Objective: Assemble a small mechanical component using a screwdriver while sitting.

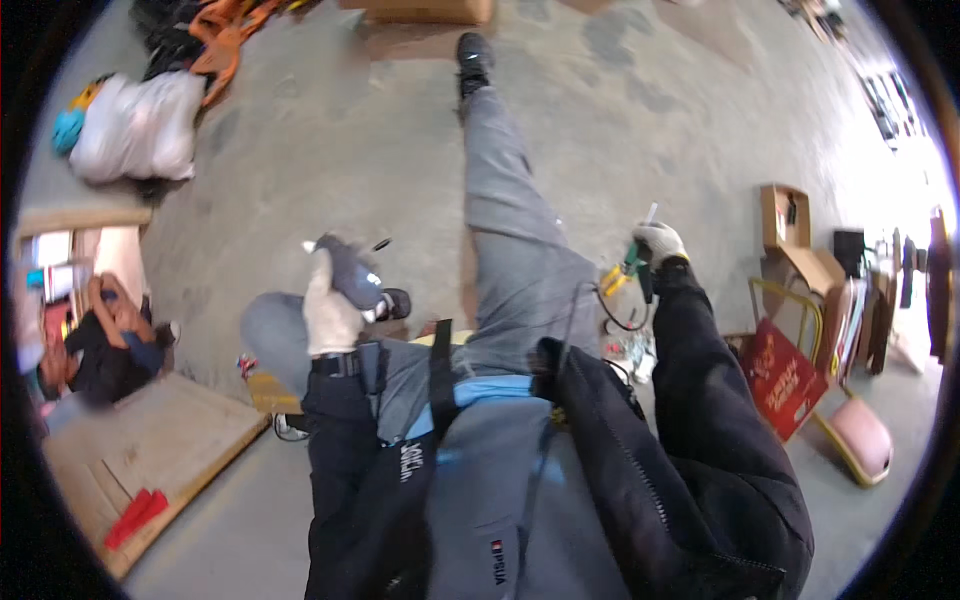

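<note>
My left hand point(330, 312), in a whitish glove, is closed around a dark grey rounded object point(350, 272) above my bent left leg. Blur hides its exact kind. A small thin dark piece point(382, 244) shows just beyond it. On the right, my gloved right hand point(660, 243) is closed on a hand tool with green and yellow handles point(622, 270). A thin pale rod point(652, 212) sticks up past the fingers. From beside the tool a black cable point(625, 325) loops down toward my lap.
My right leg stretches forward toward a cardboard box point(420, 10). White plastic bags point(140, 128) and orange gear point(218, 45) lie far left. A person point(115, 335) sits beyond a wooden board point(165, 430). An open carton point(786, 215), red bag point(782, 378) and pink-seated chair point(860, 438) stand right.
</note>
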{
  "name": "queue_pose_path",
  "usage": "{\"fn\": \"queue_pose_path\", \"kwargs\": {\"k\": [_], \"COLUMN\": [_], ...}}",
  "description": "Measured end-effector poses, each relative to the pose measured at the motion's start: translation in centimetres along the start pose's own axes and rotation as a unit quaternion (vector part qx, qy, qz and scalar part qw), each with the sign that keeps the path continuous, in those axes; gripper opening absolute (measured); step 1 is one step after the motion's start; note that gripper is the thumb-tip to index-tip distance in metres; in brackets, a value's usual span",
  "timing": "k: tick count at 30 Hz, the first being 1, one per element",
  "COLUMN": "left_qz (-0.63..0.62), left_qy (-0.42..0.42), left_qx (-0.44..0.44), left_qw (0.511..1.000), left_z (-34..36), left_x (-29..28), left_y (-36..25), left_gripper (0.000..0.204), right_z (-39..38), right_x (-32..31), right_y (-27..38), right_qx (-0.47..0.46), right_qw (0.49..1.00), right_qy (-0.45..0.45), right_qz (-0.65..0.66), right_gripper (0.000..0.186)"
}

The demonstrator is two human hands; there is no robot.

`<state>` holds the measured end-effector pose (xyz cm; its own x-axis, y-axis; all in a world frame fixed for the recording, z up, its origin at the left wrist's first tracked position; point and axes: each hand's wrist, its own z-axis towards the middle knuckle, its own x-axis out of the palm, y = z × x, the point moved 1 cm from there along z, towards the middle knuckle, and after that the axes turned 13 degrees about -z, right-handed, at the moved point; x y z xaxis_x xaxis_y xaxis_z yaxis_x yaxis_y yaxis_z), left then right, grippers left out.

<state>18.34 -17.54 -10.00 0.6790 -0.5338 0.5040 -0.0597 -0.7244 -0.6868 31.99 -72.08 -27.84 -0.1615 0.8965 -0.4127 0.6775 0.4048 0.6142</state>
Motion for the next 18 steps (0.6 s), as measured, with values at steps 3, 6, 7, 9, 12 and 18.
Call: {"fn": "queue_pose_path", "kwargs": {"k": [3,6,7,9,12,18], "left_qz": [-0.021,0.019,0.004,0.038,0.065,0.009], "left_qy": [0.034,-0.006,-0.009,-0.037,-0.057,-0.050], "left_qx": [-0.059,-0.063,-0.072,-0.074,-0.081,-0.140], "left_qw": [0.997,0.998,0.997,0.996,0.993,0.989], "left_z": [1.1,0.9,1.2,1.1,1.2,1.7], "left_x": [2.3,0.6,0.0,0.5,1.0,4.1], "left_y": [4.2,2.3,1.9,1.7,2.1,4.4], "left_gripper": [0.050,0.051,0.052,0.053,0.057,0.047], "right_z": [3.3,3.2,3.0,2.5,4.1,9.6], "right_x": [-6.5,-0.7,1.1,3.0,5.2,6.1], "right_y": [-9.9,-10.0,-9.8,-9.8,-13.9,-21.1], "right_qx": [-0.093,0.061,0.058,0.034,0.104,0.109], "right_qw": [0.979,0.993,0.991,0.983,0.970,0.913], "right_qy": [-0.059,-0.035,-0.043,-0.037,0.037,0.051], "right_qz": [-0.170,-0.092,-0.117,-0.178,-0.219,-0.391], "right_gripper": [0.027,0.035,0.032,0.030,0.036,0.023]}}
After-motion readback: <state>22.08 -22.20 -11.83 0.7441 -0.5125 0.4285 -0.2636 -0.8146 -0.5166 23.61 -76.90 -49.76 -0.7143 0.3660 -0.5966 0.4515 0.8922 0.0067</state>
